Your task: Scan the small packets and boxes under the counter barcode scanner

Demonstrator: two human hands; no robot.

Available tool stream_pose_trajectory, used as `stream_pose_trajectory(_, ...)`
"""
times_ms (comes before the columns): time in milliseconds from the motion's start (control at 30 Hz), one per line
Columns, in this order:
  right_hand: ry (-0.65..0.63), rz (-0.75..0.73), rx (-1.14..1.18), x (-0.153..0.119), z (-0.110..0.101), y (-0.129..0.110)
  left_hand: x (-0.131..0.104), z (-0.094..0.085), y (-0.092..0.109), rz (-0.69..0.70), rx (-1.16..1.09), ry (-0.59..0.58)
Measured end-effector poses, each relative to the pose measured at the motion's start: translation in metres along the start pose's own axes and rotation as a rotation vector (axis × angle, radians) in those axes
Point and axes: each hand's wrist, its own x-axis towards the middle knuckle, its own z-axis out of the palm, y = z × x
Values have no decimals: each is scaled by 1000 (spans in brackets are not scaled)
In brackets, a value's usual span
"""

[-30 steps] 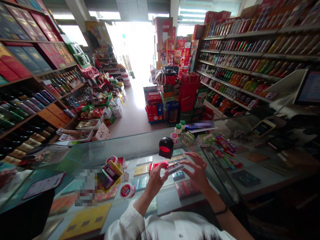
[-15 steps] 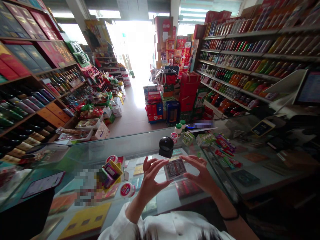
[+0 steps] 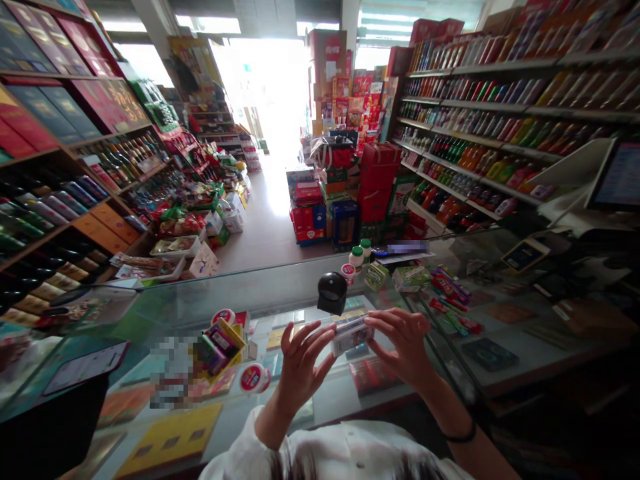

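Between my two hands, above the glass counter (image 3: 280, 283), is a small flat box (image 3: 352, 337) that looks like a pack of playing cards. It is tilted so that a narrow edge and a pale face show. My left hand (image 3: 306, 353) pinches its left end between thumb and fingers. At the right end, my right hand (image 3: 400, 343) grips it with thumb and fingertips. Just beyond the pack stands a black round-headed scanner-like device (image 3: 332, 293) on a square base. Left of my left hand sits a round white tub (image 3: 254, 379) with a red and blue lid.
Several colourful packets (image 3: 223, 343) lie left on the counter, near a phone (image 3: 87, 367). White bottles with green caps (image 3: 356, 256) stand at the far edge, beside small green boxes (image 3: 376, 276). Candy packs (image 3: 450, 287) and a monitor (image 3: 617, 177) are to the right.
The pack has been turned: its dark ornate face was towards me before, and now an edge and a pale side show. Both hands have shifted slightly with it.
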Motion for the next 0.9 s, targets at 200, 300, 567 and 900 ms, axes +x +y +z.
stream_pose_trajectory(200, -38, 24, 14, 2, 4, 0, 6, -7, 6, -87, -15, -76)
stream_pose_trajectory(300, -76, 47, 23, 1, 8, -2, 12, -11, 12, -47, -25, -106)
stream_pose_trajectory(567, -82, 60, 43, 1, 12, -5, 20, -13, 23, -52, -77, -89)
stream_pose_trajectory(900, -96, 307, -50, -5, 32, -32, 17, 27, 21, -736, -416, 16)
